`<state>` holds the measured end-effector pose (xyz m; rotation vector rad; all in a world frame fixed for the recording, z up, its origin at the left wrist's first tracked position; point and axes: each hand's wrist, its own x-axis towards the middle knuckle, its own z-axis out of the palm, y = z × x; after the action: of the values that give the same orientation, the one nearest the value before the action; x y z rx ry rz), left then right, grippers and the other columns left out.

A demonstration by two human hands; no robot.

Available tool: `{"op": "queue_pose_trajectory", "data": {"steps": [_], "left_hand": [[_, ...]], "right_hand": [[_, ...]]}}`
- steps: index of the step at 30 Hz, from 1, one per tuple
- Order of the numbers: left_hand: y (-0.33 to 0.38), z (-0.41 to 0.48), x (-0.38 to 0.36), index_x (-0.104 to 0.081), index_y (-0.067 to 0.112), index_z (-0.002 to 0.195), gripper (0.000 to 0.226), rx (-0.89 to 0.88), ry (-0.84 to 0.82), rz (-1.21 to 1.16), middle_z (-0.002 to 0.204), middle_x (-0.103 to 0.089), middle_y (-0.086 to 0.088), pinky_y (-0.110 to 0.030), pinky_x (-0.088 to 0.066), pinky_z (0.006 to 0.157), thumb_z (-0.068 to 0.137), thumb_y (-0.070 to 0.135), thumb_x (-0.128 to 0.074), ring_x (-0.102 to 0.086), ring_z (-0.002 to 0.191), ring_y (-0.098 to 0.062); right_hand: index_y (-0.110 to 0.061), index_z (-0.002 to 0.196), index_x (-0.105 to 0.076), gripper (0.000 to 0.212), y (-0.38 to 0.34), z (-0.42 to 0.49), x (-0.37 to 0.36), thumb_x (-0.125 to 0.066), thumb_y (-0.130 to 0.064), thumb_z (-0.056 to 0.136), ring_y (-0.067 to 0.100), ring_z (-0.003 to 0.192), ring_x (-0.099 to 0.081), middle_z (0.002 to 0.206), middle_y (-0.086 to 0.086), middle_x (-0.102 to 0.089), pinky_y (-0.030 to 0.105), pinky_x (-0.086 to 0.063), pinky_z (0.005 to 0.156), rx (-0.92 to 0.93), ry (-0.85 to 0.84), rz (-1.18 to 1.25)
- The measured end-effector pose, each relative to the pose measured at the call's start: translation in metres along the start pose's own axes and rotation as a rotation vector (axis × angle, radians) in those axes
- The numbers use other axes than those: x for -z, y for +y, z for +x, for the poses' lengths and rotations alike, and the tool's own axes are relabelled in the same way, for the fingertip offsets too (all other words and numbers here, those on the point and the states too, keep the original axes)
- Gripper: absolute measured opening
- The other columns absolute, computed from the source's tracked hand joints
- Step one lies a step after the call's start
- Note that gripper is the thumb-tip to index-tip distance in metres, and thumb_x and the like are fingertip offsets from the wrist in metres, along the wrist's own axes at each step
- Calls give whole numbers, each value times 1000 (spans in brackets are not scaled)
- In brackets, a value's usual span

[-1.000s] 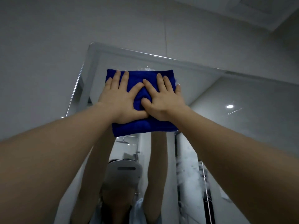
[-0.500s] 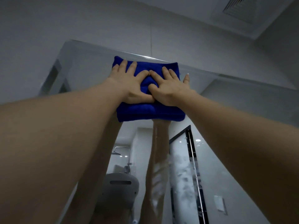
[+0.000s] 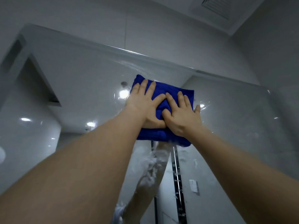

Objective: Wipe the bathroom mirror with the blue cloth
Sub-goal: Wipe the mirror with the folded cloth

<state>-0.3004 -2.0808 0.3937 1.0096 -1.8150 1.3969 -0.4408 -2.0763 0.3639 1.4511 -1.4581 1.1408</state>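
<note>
Both hands flat on the blue cloth (image 3: 159, 136), high on the mirror (image 3: 77, 88).

The left hand (image 3: 144, 105) and right hand (image 3: 183, 118) lie side by side, fingers straight and slightly spread, pressing the folded cloth to the glass. They hide most of its middle, and the right little finger rests on the mirror itself. Below, whitish smears (image 3: 152, 168) blur the reflected arm. A ceiling vent (image 3: 216, 8) is cut off at the top edge.
</note>
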Motion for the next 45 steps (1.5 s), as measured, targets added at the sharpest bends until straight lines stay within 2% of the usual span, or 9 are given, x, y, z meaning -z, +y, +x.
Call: {"op": "queue_pose_trajectory", "data": {"steps": [9, 14, 19, 29, 37, 45], "left_hand": [[61, -36, -15, 4, 28, 146, 88, -96, -69, -14, 152, 19, -14, -48, 9, 112, 78, 71, -32, 21, 138, -35], [91, -65, -21, 2, 27, 146, 81, -85, -91, -52, 152, 21, -15, -48, 10, 111, 82, 64, -30, 22, 137, -36], [131, -97, -27, 5, 26, 146, 82, -28, -155, -50, 150, 24, -17, -49, 12, 110, 82, 64, -30, 24, 136, -37], [151, -107, -31, 7, 30, 145, 86, 87, -225, 5, 150, 26, -15, -47, 12, 111, 78, 68, -32, 24, 137, -35], [150, -109, -33, 6, 32, 145, 90, 122, -236, 14, 150, 26, -14, -45, 12, 111, 75, 72, -33, 24, 137, -33], [137, -109, -37, 8, 35, 144, 88, 48, -204, 18, 150, 27, -13, -43, 14, 110, 74, 73, -30, 25, 137, -32]], "right_hand": [[-36, 144, 11, 63, 34, -72, -15, -21, -47, 92, 20, 143, 13, 155, 3, 15, 52, 9, 110, -111, -99, -22], [-34, 144, 13, 64, 43, -107, -17, -22, -47, 92, 22, 143, 12, 155, 4, 16, 53, 9, 110, -125, -173, -58], [-33, 145, 13, 65, 63, -144, -20, -23, -48, 93, 23, 142, 14, 155, 5, 19, 52, 10, 111, -74, -262, -74], [-27, 146, 10, 67, 81, -156, -27, -27, -46, 94, 27, 141, 17, 153, 10, 21, 48, 5, 113, 83, -256, 50], [-28, 146, 10, 66, 85, -156, -31, -26, -47, 94, 26, 140, 20, 153, 9, 23, 48, 8, 112, 138, -241, 102], [-30, 146, 9, 65, 77, -158, -45, -25, -48, 93, 25, 140, 21, 153, 7, 22, 49, 12, 111, 85, -138, 149]]}}
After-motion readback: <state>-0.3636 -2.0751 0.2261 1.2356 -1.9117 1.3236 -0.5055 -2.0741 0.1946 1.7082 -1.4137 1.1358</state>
